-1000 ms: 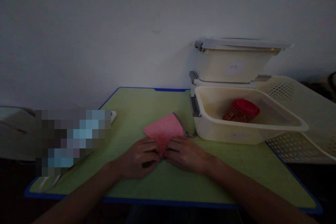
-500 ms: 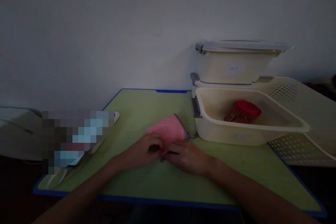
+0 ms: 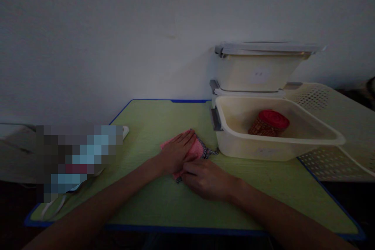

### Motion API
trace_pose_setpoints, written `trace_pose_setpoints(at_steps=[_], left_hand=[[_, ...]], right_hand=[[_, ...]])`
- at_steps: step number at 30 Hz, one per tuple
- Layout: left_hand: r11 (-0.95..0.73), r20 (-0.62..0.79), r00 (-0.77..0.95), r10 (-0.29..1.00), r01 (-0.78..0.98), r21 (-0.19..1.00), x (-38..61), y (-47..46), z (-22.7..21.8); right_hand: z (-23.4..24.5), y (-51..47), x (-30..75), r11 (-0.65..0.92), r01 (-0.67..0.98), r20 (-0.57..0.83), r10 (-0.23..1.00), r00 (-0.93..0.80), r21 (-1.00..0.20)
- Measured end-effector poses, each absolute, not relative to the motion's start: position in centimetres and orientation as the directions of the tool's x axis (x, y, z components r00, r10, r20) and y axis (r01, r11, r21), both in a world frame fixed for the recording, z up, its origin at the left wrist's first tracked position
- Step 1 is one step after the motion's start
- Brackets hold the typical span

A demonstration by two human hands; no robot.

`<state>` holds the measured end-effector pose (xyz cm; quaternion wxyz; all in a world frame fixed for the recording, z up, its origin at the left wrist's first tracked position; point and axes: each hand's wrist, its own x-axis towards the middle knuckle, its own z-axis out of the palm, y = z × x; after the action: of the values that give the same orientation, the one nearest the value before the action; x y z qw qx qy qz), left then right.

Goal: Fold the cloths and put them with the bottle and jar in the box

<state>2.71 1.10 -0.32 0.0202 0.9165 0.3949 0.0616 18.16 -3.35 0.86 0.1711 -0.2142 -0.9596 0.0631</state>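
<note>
A pink textured cloth [image 3: 197, 150] with a black-and-white checked edge lies folded on the green table [image 3: 140, 125]. My left hand [image 3: 178, 150] rests flat across it, fingers stretched out and together, pressing on its top. Closed at the near edge of the cloth, my right hand [image 3: 203, 177] pinches it between thumb and fingers; the fingertips are partly hidden. A corner of the checked edge pokes out below my hands, and another part trails right toward the white bin.
A white open bin [image 3: 249, 148] holds a red patterned roll [image 3: 269, 123]. Behind it stands a lidded bin [image 3: 254, 72]. A white perforated basket [image 3: 345, 113] sits at the right. At the left, a pixelated blue object [image 3: 84, 156] lies near a white cord [image 3: 54, 209].
My left hand has gone from pinching the cloth's near edge to lying flat on top of it. The cloth looks flatter. My right hand stays at the near edge.
</note>
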Motion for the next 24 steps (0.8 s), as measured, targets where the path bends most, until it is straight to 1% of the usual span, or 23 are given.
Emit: trace_pose_setpoints(at_steps=[3,6,9,12,14,17,19,22,24], left_hand=[[-0.662,0.050,0.660,0.749,0.749,0.021,2.8,0.9,-0.4],[-0.648,0.043,0.647,0.761,0.762,0.000,2.8,0.8,-0.4],[-0.650,0.052,0.649,0.759,0.760,0.005,2.8,0.8,-0.4],[-0.649,0.054,0.648,0.760,0.760,0.024,2.8,0.8,-0.3],[-0.639,0.065,0.636,0.769,0.768,0.040,3.0,0.7,-0.3],[-0.581,0.134,0.571,0.810,0.812,0.056,3.3,0.0,-0.5],[-0.514,0.150,0.501,0.852,0.856,0.061,3.5,-0.7,-0.6],[-0.434,0.085,0.430,0.899,0.900,0.040,3.7,-1.6,-0.4],[-0.422,0.026,0.422,0.906,0.906,0.015,3.6,-2.0,0.0]], right_hand=[[0.8,-3.4,18.0,0.911,0.386,0.323,0.412,-0.852,-0.142],[0.8,-3.6,17.9,0.910,0.393,0.350,0.414,-0.840,-0.133],[0.8,-3.6,17.9,0.918,0.375,0.367,0.395,-0.842,-0.126],[0.8,-3.4,18.0,0.933,0.355,0.382,0.349,-0.856,-0.057],[0.9,-3.3,18.1,0.938,0.345,0.364,0.324,-0.873,-0.009],[1.2,-3.2,18.2,0.937,0.348,0.317,0.323,-0.891,0.021],[1.4,-3.2,18.2,0.939,0.342,0.296,0.319,-0.900,0.031],[1.5,-3.3,18.2,0.945,0.327,0.285,0.306,-0.908,0.028],[1.6,-3.4,18.2,0.946,0.323,0.291,0.303,-0.908,0.023]])
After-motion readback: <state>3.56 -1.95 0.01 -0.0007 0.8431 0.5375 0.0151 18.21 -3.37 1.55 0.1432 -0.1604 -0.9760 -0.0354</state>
